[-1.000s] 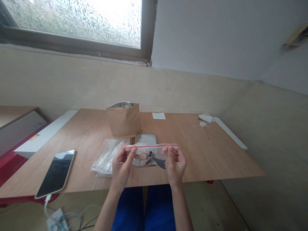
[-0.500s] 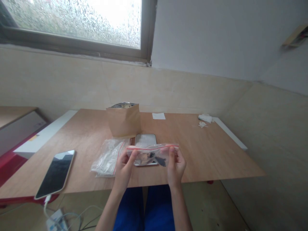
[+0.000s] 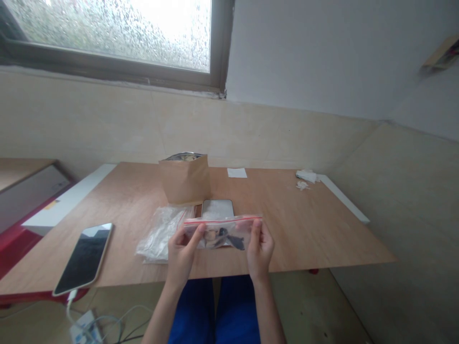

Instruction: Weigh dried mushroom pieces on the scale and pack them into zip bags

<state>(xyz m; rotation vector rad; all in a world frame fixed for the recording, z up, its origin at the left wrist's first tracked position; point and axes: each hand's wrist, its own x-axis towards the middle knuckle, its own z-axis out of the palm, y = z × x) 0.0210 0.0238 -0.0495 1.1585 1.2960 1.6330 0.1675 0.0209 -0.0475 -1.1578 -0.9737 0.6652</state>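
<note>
A clear zip bag (image 3: 229,234) with a red strip along its top edge is stretched between my two hands above the table's front part. Dark and light-brown pieces show inside it. My left hand (image 3: 184,246) pinches its left end, and my right hand (image 3: 260,243) pinches the right end. Behind the bag lies a flat device with a pale top (image 3: 217,208), partly hidden. A pile of clear plastic bags (image 3: 158,239) lies left of it. Farther back stands an open brown paper pouch (image 3: 186,180) with light pieces at its mouth.
A phone (image 3: 84,260) with a white cable lies at the table's left front. White paper (image 3: 237,173) is at the back. Crumpled white scraps (image 3: 306,177) lie at the back right. A power strip (image 3: 86,327) is on the floor.
Both my hands have shifted slightly left with the zip bag, and its strip looks straighter. Nothing else on the table has moved.
</note>
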